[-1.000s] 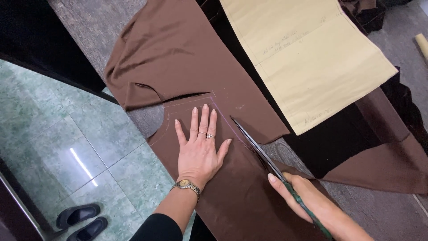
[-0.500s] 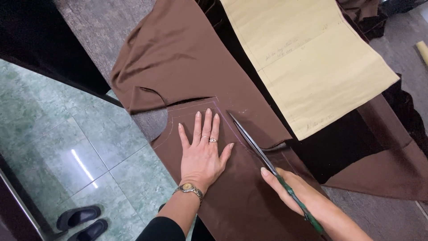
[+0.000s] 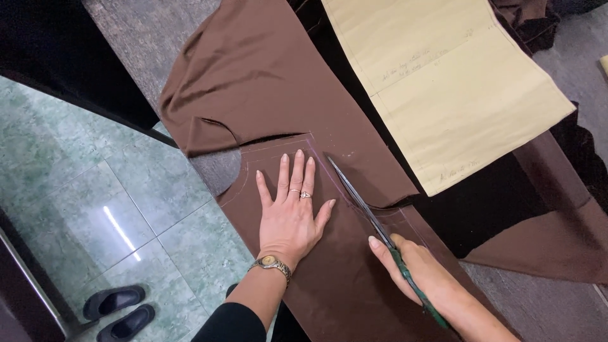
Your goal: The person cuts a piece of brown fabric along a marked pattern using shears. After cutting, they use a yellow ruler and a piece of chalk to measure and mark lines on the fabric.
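Currently left hand (image 3: 290,218) lies flat, fingers spread, on brown cloth (image 3: 266,76) at the table edge — pinning it against shifting. Right hand (image 3: 418,272) is clenched around scissors (image 3: 361,202), blades along the chalk line — cut partway.

The single head camera looks steeply down from close above the bench (image 3: 120,38) edge, with the tiled floor (image 3: 95,190) at lower left.

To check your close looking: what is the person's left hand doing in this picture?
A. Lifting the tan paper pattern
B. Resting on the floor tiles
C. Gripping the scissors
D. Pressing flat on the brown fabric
D: the left hand lies flat, palm down, on the brown fabric, while the right hand holds the scissors.
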